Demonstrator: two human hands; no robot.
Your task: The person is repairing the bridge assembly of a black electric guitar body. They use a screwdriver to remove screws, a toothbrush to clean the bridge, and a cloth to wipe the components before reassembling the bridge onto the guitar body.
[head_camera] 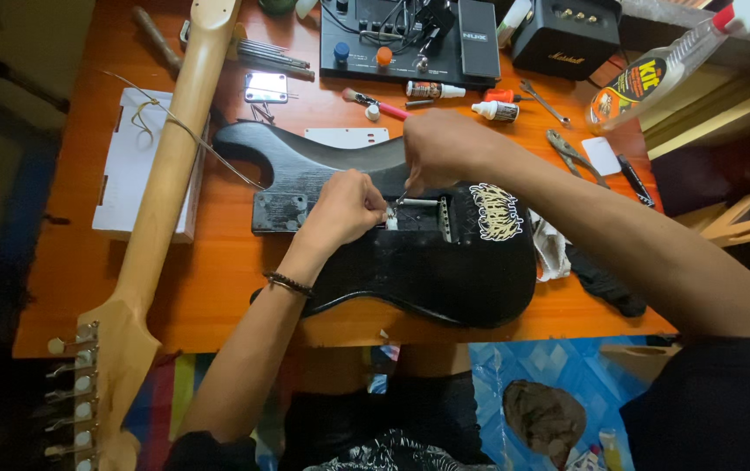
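A black electric guitar body (427,262) lies back-up on the orange table (218,279), with a white and yellow sticker (497,212) on it. Its open spring cavity (423,214) shows metal parts. My left hand (344,209) is closed at the cavity's left end, pinching a small white part. My right hand (440,150) hovers just above the cavity, fingers pinched on a thin metal tool whose tip reaches down into the cavity. A dark bead bracelet (287,283) circles my left wrist.
A detached maple guitar neck (161,183) with tuners lies along the left over a white box (143,166). At the back are a black effects unit (410,39), a small amplifier (567,35), glue bottles (495,110), pliers (571,155), a spray bottle (654,74), a neck plate (267,86) and rags (584,266).
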